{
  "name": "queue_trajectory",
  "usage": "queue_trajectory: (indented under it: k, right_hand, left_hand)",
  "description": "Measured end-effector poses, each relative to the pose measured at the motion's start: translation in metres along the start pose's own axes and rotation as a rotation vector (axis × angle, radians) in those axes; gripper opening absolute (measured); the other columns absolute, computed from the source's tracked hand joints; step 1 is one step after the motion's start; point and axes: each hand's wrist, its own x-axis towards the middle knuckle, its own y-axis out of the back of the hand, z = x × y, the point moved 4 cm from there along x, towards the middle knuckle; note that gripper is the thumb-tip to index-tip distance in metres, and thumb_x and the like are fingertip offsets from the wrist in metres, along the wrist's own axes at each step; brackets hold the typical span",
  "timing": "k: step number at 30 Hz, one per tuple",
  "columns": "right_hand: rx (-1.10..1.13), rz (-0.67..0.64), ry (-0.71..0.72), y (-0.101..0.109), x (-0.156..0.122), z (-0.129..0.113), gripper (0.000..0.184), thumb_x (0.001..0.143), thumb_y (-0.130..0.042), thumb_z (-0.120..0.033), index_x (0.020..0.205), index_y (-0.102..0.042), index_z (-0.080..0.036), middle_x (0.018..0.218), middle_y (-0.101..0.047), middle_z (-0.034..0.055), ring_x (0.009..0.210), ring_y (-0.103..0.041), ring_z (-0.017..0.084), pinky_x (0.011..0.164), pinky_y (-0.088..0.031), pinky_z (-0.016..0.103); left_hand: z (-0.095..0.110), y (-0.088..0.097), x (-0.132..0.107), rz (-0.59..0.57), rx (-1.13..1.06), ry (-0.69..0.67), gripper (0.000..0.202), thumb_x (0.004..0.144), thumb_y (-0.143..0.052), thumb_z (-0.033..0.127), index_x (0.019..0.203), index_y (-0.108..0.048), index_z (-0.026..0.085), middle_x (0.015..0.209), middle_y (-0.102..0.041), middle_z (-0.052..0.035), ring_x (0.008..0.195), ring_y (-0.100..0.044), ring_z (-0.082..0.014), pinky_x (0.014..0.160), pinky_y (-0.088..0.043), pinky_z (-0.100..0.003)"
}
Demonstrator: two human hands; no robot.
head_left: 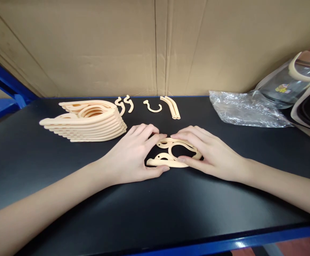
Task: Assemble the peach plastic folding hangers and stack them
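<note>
A cream plastic folding hanger (174,163), folded up with its round opening toward the right, lies in front of me between my hands. Fingers and thumb of my left hand (136,154) close round its left end. My right hand (210,151) grips the other end, thumb on the near arm and fingers over the far one. The fingers partly cover both ends of the hanger. To the left, beyond my left hand, stands a stack of similar folded hangers (91,122).
Behind my hands lie a loose hook (153,106), two small curved pieces (128,103) and two slim curved bars (172,106). Crumpled clear plastic wrap (245,110) and a clear-bodied appliance (285,85) occupy the right. Cardboard (104,46) backs the black shelf (149,220), which has blue edges.
</note>
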Motion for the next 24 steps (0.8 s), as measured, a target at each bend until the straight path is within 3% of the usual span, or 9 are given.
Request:
queue_trajectory:
  k: [6, 14, 18, 21, 24]
  right_hand:
    - [-0.012, -0.011, -0.012, 0.000, 0.000, 0.000, 0.060, 0.083, -0.065, -0.057, 0.130, -0.049, -0.023, 0.127, -0.059, 0.0083, 0.109, -0.056, 0.025, 0.092, -0.045, 0.043]
    - [0.011, 0.010, -0.073, 0.000, -0.001, 0.002, 0.066, 0.080, -0.068, -0.056, 0.133, -0.045, -0.023, 0.131, -0.058, 0.0094, 0.114, -0.056, 0.028, 0.096, -0.044, 0.048]
    - [0.367, 0.114, -0.259, 0.003, -0.002, 0.016, 0.059, 0.085, -0.065, -0.052, 0.133, -0.044, -0.027, 0.117, -0.066, 0.0063, 0.107, -0.061, 0.025, 0.093, -0.048, 0.043]
    - [0.656, 0.179, -0.400, 0.004, -0.002, 0.028, 0.043, 0.090, -0.060, -0.048, 0.126, -0.050, -0.025, 0.096, -0.070, 0.0025, 0.090, -0.066, 0.020, 0.084, -0.051, 0.036]
    - [0.777, 0.152, -0.442, 0.005, 0.000, 0.031, 0.030, 0.089, -0.062, -0.045, 0.110, -0.061, -0.022, 0.085, -0.069, 0.0007, 0.080, -0.064, 0.016, 0.077, -0.051, 0.031]
  left_hand:
    - [-0.001, 0.001, 0.001, -0.010, -0.017, 0.040, 0.053, 0.078, -0.062, 0.049, 0.116, -0.059, 0.012, 0.106, -0.056, -0.0110, 0.093, -0.051, -0.0264, 0.082, -0.044, -0.043]
    - [-0.002, 0.001, 0.001, 0.034, -0.052, 0.057, 0.049, 0.074, -0.064, 0.047, 0.107, -0.053, 0.014, 0.105, -0.058, -0.0096, 0.090, -0.053, -0.0247, 0.079, -0.043, -0.040]
    - [-0.001, 0.004, 0.001, 0.119, 0.021, 0.023, 0.049, 0.072, -0.063, 0.046, 0.108, -0.050, 0.016, 0.105, -0.059, -0.0092, 0.089, -0.054, -0.0250, 0.078, -0.042, -0.039]
    - [0.000, 0.009, 0.001, 0.190, 0.091, -0.015, 0.051, 0.072, -0.061, 0.047, 0.109, -0.050, 0.013, 0.107, -0.060, -0.0123, 0.092, -0.055, -0.0276, 0.080, -0.042, -0.040]
    - [0.001, 0.015, 0.000, 0.251, 0.157, -0.050, 0.054, 0.073, -0.060, 0.048, 0.110, -0.051, 0.009, 0.108, -0.060, -0.0163, 0.097, -0.056, -0.0311, 0.083, -0.043, -0.043]
